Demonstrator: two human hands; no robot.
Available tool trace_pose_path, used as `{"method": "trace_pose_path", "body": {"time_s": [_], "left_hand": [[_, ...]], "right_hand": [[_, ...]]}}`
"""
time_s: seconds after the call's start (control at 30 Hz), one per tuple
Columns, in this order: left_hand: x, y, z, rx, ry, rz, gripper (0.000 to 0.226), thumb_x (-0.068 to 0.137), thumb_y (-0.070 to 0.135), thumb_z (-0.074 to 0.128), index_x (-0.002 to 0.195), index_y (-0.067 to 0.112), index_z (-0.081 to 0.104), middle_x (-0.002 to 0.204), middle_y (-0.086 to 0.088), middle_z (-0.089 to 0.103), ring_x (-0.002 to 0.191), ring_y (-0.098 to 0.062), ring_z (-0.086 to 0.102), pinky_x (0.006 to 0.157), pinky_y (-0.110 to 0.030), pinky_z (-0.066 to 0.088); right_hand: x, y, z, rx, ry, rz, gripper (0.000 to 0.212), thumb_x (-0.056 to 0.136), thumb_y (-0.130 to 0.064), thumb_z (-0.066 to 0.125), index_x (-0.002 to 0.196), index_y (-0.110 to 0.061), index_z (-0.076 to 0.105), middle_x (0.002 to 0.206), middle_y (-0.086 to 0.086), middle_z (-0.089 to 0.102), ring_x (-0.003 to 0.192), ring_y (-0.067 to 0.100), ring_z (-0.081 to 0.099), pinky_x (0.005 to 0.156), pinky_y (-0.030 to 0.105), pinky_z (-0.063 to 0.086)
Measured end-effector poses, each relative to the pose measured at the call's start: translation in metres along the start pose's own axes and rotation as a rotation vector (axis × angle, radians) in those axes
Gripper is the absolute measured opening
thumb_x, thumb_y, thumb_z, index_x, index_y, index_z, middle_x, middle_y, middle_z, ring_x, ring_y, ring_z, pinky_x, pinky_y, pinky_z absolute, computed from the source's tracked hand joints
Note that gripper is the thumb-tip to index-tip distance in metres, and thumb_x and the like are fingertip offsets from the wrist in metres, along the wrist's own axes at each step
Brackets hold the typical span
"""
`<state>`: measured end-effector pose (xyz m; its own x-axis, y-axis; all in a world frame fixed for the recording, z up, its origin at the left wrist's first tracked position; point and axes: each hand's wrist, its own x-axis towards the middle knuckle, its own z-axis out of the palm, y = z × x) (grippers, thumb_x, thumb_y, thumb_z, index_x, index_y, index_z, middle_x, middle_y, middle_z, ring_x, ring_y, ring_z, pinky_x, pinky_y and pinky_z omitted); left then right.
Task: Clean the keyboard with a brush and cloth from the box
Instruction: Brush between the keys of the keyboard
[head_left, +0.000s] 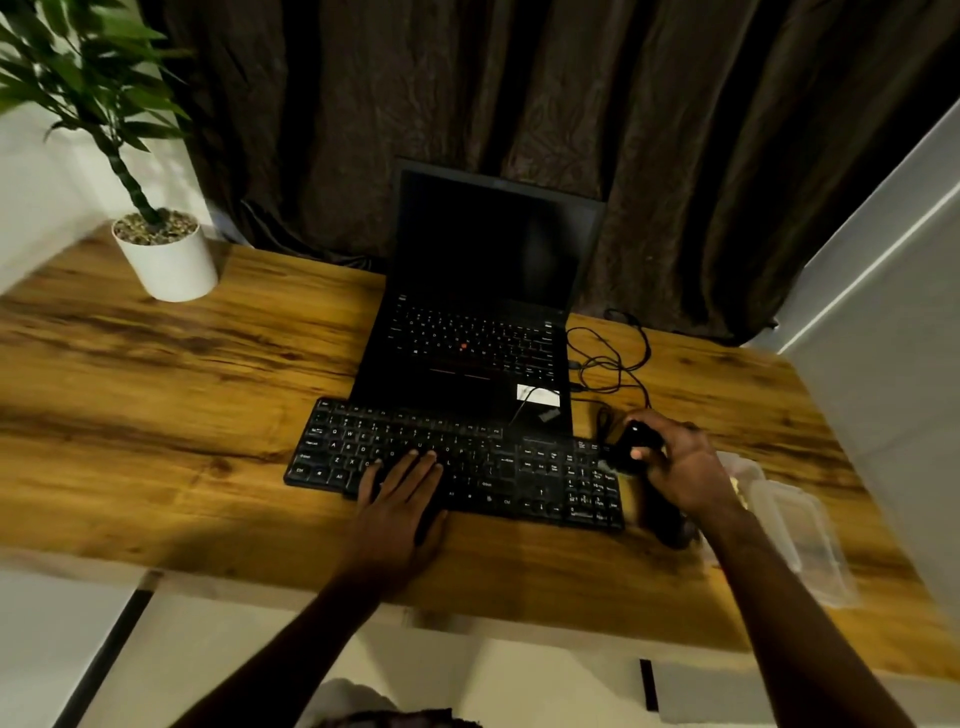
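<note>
A black keyboard (498, 467) lies on the wooden desk (156, 415) in front of an open laptop. My left hand (400, 499) rests flat on its lower middle keys, fingers straight. My right hand (680, 467) grips a black brush (635, 439) at the keyboard's right end, over the number pad. The brush is blurred; its pale tip seems to touch the keys there. A clear plastic box (795, 535) sits just right of my right wrist. I see no cloth.
The black laptop (467, 353) stands open with a dark screen, right behind the keyboard. Black cables (613, 358) coil to its right. A white plant pot (166, 260) is at the desk's back left. A white wall runs along the right.
</note>
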<state>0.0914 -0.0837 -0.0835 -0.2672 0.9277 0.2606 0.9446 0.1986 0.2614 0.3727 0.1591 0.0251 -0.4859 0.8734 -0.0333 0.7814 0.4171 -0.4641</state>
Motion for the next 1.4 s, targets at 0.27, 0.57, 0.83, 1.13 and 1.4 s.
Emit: {"method": "trace_pose_path", "body": {"time_s": [0.27,0.57,0.83,1.13,1.4], "left_hand": [[-0.001,0.001,0.001,-0.005,-0.005,-0.002,0.061,0.099,0.055,0.029,0.144,0.017,0.047,0.152,-0.001,0.043,0.144,-0.019,0.033,0.117,-0.052,0.016],[0.0,0.0,0.002,0.018,-0.024,-0.012,0.061,0.099,0.054,0.027,0.143,0.017,0.049,0.152,-0.001,0.045,0.143,-0.019,0.035,0.115,-0.053,0.018],[0.0,0.001,0.0,-0.003,-0.02,-0.016,0.063,0.1,0.057,0.024,0.143,0.018,0.047,0.152,-0.002,0.044,0.143,-0.019,0.034,0.117,-0.051,0.013],[0.0,0.001,-0.001,0.015,-0.013,-0.009,0.062,0.1,0.056,0.023,0.141,0.018,0.05,0.152,-0.001,0.044,0.143,-0.018,0.035,0.116,-0.05,0.015],[0.001,0.001,0.0,0.011,0.003,-0.01,0.059,0.098,0.054,0.031,0.14,0.018,0.052,0.149,-0.001,0.048,0.141,-0.019,0.036,0.115,-0.051,0.017]], "right_hand": [[-0.009,-0.053,0.009,0.131,-0.022,-0.116,0.047,0.093,-0.016,0.063,0.123,-0.05,0.055,0.116,0.003,0.055,0.106,0.025,0.056,0.08,0.045,0.06],[-0.013,-0.001,-0.007,0.016,0.02,-0.069,0.048,0.088,-0.036,0.058,0.119,-0.069,0.043,0.119,0.012,0.064,0.107,0.033,0.06,0.09,0.051,0.055],[-0.017,-0.051,0.013,0.091,-0.019,-0.137,0.045,0.096,-0.013,0.062,0.13,-0.042,0.055,0.114,0.004,0.054,0.096,0.014,0.053,0.061,0.019,0.048],[0.001,0.01,0.005,-0.028,-0.02,0.002,0.058,0.089,-0.034,0.061,0.131,-0.067,0.038,0.123,0.012,0.058,0.112,0.034,0.056,0.094,0.056,0.052],[-0.012,-0.057,0.016,0.111,-0.02,-0.08,0.045,0.095,-0.017,0.063,0.129,-0.045,0.054,0.113,0.003,0.048,0.104,0.024,0.055,0.074,0.045,0.061]]}}
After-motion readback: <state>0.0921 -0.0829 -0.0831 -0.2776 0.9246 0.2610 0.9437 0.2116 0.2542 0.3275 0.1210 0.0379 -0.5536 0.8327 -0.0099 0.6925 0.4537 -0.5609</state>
